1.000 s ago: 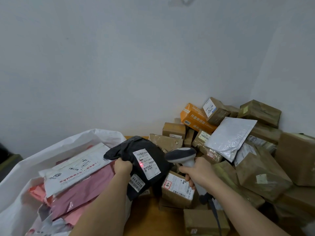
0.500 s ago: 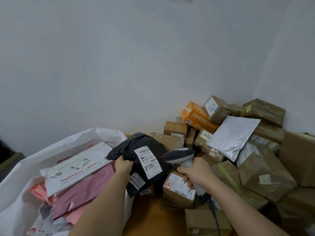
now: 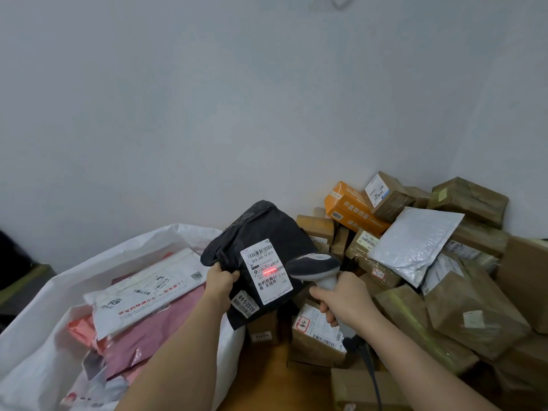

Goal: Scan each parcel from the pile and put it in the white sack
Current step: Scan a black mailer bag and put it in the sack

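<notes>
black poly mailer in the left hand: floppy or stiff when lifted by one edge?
Probably floppy: the black mailer creases and sags around the left hand pinching its edge. Likely light, since one hand holds it up. The glossy film may be slippery.

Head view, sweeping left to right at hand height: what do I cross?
White sack → left hand → black parcel, held up → scanner → right hand → grey padded mailer → brown boxes of the pile.
</notes>
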